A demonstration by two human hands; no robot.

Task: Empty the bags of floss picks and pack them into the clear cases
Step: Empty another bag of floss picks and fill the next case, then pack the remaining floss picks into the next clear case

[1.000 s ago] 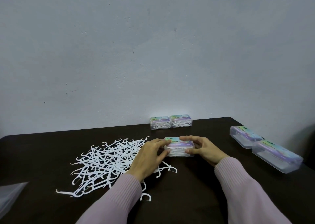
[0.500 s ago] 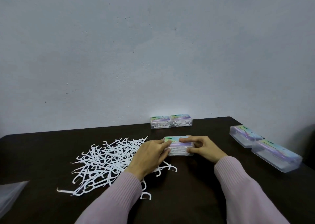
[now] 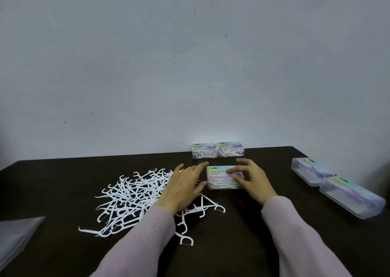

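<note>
Case status: the filled clear case (image 3: 224, 178) lies flat on the dark table (image 3: 63, 175), lid down. Your right hand (image 3: 251, 179) rests on its right end, index fingertip on the label, thumb at the near edge, fingers only loosely bent. Your left hand (image 3: 183, 187) sits just left of the case, fingers spread, holding nothing. Loose floss picks (image 3: 130, 196) lie left of the case; two filled cases (image 3: 218, 149) stand behind it; two empty cases (image 3: 335, 187) lie well to its right.
</note>
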